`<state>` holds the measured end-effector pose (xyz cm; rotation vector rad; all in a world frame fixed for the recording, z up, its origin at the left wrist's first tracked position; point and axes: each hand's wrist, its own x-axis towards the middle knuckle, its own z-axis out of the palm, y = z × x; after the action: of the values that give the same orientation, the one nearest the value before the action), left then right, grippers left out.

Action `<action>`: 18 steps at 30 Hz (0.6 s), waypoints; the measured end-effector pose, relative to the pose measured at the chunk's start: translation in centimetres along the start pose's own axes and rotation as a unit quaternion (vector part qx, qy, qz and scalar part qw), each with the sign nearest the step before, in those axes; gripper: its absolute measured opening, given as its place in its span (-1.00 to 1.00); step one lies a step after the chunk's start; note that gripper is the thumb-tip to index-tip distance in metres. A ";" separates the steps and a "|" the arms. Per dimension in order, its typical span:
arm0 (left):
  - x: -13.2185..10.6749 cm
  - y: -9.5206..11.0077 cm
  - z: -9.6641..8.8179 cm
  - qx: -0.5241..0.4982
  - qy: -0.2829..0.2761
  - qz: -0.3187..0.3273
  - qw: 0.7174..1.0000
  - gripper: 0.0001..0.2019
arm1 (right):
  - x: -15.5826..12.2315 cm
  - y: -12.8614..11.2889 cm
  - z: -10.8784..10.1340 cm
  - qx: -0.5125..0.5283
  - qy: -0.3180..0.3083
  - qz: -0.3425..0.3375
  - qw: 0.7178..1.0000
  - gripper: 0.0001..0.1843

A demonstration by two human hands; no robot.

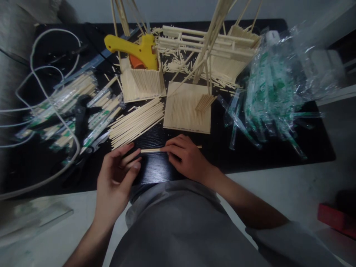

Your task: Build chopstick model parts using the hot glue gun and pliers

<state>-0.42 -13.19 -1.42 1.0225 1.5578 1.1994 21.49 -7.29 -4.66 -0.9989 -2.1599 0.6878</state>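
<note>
A couple of thin wooden sticks (151,150) lie side by side across the front of the black table. The fingers of my right hand (185,155) are closed over them, and their far ends show to its right. My left hand (118,168) is open, thumb and fingers apart, with its fingertips by the sticks' left end. Just beyond my left hand lies a loose row of similar sticks (136,124). Behind my right hand is a flat panel of sticks joined side by side (182,107), with a small bundle of short sticks (205,103) on it.
A yellow glue gun (133,48) rests in a stick-built box (143,83). Behind stand stick frames (194,40) amid cut pieces. Packaged chopsticks (94,126), black-handled pliers (80,118) and a white cable (50,100) lie left; clear green-printed wrappers (267,92) pile up right.
</note>
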 end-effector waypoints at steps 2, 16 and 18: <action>-0.1 0.1 -0.1 -0.017 -0.005 -0.010 1.000 -0.58 | 0.0 0.0 0.0 0.001 0.006 -0.005 1.000 -0.76; 0.1 -0.1 -1.2 -0.050 -0.021 -0.056 0.997 -0.67 | 0.0 0.0 -0.1 0.009 -0.011 0.010 1.000 -0.74; 0.1 -0.2 -1.2 -0.056 -0.021 -0.063 0.996 -0.68 | 0.0 0.0 -0.1 0.009 -0.007 0.006 1.000 -0.74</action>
<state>-1.59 -13.42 -1.47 0.8575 1.4831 1.1570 21.56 -7.29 -4.61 -1.0026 -2.1569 0.7201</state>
